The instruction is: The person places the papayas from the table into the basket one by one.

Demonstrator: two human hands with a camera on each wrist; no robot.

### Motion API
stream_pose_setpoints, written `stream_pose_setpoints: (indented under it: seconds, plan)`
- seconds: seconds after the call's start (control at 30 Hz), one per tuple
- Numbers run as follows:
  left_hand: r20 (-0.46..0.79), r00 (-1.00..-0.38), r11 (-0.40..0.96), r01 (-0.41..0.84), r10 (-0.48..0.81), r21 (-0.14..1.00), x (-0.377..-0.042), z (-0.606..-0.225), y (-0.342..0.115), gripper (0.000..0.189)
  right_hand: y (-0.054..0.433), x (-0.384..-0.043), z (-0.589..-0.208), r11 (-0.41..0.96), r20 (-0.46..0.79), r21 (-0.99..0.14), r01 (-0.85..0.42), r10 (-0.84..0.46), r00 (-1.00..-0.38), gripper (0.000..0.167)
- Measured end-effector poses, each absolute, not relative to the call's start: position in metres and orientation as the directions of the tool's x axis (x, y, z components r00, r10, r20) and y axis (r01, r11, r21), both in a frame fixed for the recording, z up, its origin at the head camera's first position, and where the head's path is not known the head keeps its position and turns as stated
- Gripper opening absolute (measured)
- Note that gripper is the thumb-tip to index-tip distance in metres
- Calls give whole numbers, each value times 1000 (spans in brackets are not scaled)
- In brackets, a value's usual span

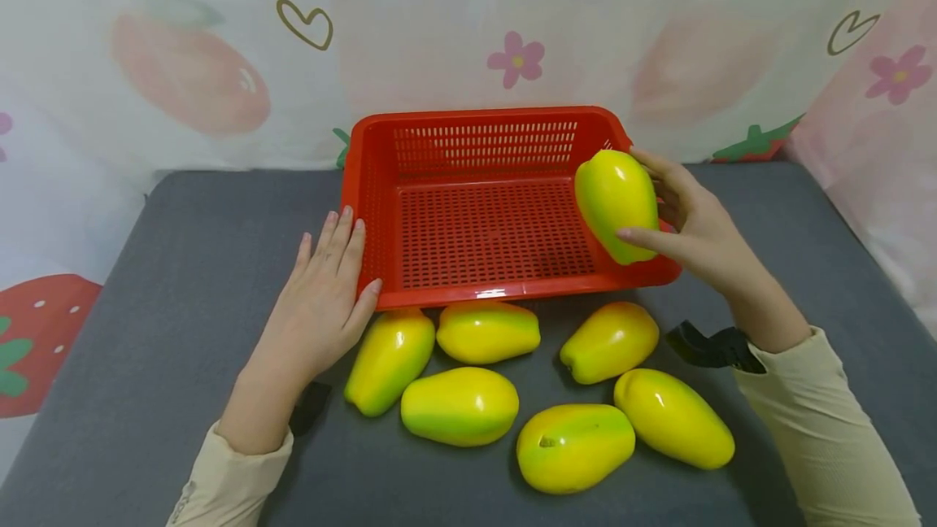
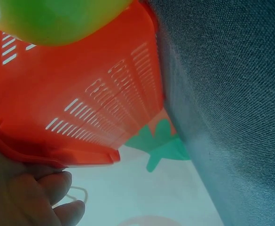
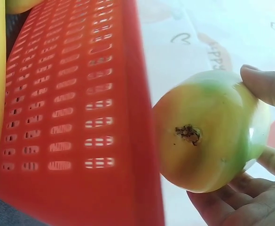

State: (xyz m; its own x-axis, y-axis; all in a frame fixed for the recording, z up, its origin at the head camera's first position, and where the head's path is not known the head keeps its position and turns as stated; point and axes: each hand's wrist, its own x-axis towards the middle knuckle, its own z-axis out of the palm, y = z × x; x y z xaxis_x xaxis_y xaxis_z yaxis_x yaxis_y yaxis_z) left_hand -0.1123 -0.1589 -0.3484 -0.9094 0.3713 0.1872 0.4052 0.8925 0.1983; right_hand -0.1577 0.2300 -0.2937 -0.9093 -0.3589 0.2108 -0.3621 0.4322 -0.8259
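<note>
While our right hand (image 1: 691, 222) grips: it's one yellow-green fruit (image 1: 617, 206), thumb across the near side, fingers round the far side, a firm enough grasp by the look of it!
Red basket (image 1: 498, 234): square in front of us at twelve o'clock, and that gripped fruit is up at its three o'clock; whether it touches the rim, we cannot tell.
Left hand (image 1: 318, 307): flat and grasping nothing, fingers laid along the basket's nine o'clock rim; we read that as steadying.
Six other fruits (image 1: 459, 407): on the grey tabletop (image 1: 220, 267), spread from the basket's five o'clock to seven.
Step in hand: carrying, we judge, with the release not yet made.
Next move: any lowering, we reckon, calls for clearing that right rim, swinging towards nine o'clock and loosening gently.
</note>
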Motion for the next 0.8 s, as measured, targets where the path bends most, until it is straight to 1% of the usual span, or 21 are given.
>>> stream_pose_setpoints:
  seconds: [0.27, 0.53, 0.63, 0.8]
  plan:
    - [187, -911, 892, 402, 368, 205, -111, -348, -159, 65, 223, -172, -301, 470, 153, -823, -318, -356, -922, 77]
    - [194, -908, 890, 408, 372, 205, -112, -349, -159, 64, 220, -180, -309, 531, 78, -793, -299, -398, -914, 79]
    - [197, -907, 890, 408, 372, 203, -112, -350, -159, 64, 218, -182, -312, 577, 42, -766, -284, -397, -917, 79]
    - [189, -910, 893, 402, 368, 200, -112, -349, -159, 64, 214, -186, -317, 659, 10, -681, -321, -429, -903, 80]
